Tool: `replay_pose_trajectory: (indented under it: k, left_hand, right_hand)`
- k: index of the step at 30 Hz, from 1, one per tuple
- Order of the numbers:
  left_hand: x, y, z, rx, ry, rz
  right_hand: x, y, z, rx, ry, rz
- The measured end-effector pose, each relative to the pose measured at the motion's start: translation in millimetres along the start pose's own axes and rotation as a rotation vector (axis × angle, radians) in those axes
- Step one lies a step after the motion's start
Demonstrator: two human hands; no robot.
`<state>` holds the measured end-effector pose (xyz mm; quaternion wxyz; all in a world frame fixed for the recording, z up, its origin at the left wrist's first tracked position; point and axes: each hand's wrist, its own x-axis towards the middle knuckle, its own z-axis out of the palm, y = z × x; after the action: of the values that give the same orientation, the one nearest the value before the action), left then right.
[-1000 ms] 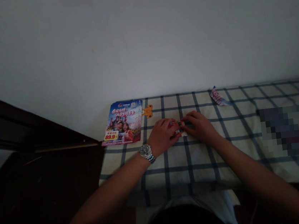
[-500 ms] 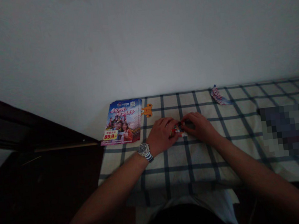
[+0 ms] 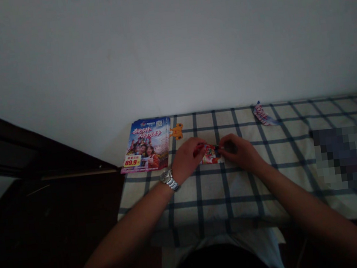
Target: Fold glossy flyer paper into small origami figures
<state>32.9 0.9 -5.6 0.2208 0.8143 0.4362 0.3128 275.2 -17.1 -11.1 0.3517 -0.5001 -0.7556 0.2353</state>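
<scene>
Left hand (image 3: 186,161), right hand (image 3: 237,153) both curled, fingertips pinching opposite ends of small printed paper piece (image 3: 212,154), resting on checked cloth (image 3: 237,196). Piece seems light, flimsy; best held by edges. Beyond: leaflet stack (image 3: 146,145), orange paper cutout (image 3: 176,130).

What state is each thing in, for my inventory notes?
Left hand: closed on a small red piece.
Right hand: fingertips at the card's right end.
Printed card: flat on the checked cloth.
Brochure stack: flat, closed.
Orange cut-out: flat beside the stack.
Printed paper strip: crumpled at the far edge.
Wristwatch: worn on the left wrist.
</scene>
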Motion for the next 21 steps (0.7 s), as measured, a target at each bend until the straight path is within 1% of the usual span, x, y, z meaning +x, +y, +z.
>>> replay_pose_trajectory:
  k: [5,11,16,21]
  left_hand:
    - [-0.5,0.5,-0.9,-0.123,0.018,-0.032]
    - [-0.6,0.1,-3.2,-0.308,0.013,-0.107]
    - [0.5,4.0,-4.3,-0.4,0.005,-0.116]
    - [0.3,5.6,-4.4,-0.383,-0.012,-0.122]
  right_hand:
    - [-0.7,-0.6,0.4,0.142,0.023,0.034]
    - [-1.1,2.9,0.5,0.325,0.04,0.154]
    - [0.1,-1.1,-0.6,0.357,0.071,0.184]
    - [-0.5,-3.6,-0.6,0.381,0.08,0.197]
